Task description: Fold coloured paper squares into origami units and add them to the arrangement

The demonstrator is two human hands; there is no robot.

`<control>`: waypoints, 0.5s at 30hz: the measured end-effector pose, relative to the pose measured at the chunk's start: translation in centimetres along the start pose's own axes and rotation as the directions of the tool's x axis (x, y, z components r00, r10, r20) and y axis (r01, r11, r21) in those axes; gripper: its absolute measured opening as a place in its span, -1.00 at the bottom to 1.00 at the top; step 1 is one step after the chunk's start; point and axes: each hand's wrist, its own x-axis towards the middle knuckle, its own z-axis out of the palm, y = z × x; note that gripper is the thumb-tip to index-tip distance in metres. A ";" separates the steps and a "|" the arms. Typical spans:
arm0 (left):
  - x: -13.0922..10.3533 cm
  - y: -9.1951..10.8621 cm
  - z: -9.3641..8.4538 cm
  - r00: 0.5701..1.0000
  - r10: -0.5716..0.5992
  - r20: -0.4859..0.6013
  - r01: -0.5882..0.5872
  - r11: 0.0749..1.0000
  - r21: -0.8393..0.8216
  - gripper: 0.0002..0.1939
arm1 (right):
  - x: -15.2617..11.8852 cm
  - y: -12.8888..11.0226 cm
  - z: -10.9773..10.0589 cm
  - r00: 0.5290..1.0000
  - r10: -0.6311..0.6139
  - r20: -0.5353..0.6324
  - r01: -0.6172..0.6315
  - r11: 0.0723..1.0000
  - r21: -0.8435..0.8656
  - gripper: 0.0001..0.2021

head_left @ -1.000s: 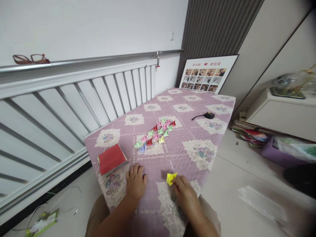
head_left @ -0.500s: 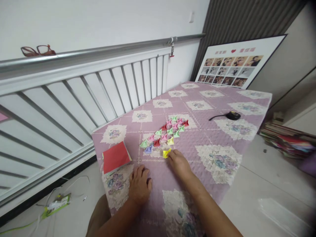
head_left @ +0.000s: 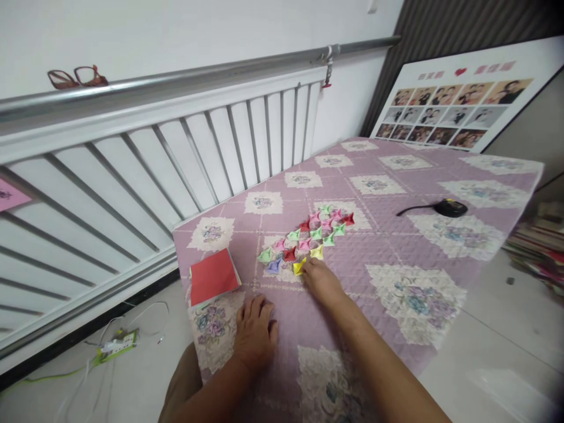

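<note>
Between the fingertips of my right hand is a bright yellow folded paper piece, at the near edge of a cluster of folded pieces. A pale yellow piece lies just beyond my fingers, a dark red one and a purple one to the left. Several green, pink and red pieces reach back to the right. My left hand rests on the cloth with its fingers spread and nothing in it. A stack of paper with a red top sheet lies left of it.
The table has a purple floral cloth. A black tape measure with a strap lies at the right. A white radiator runs along the far left edge. A photo board leans at the back right.
My right hand has brought the bright yellow piece closer to the cluster, beside the dark red and pale yellow ones. The whole view has shifted slightly. My left hand still rests on the cloth.
</note>
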 end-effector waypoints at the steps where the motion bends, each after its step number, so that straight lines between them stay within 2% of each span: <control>1: 0.0 0.0 0.0 1.000 0.001 0.002 -0.001 1.000 0.001 -0.63 | 0.0 0.0 0.0 1.000 -0.002 0.005 0.002 1.000 -0.004 -0.80; 15: 0.0 0.0 -0.1 1.000 0.001 0.002 -0.001 1.000 -0.010 -0.62 | 0.1 -0.3 0.5 0.999 0.040 -0.016 -0.041 0.998 -0.039 -0.79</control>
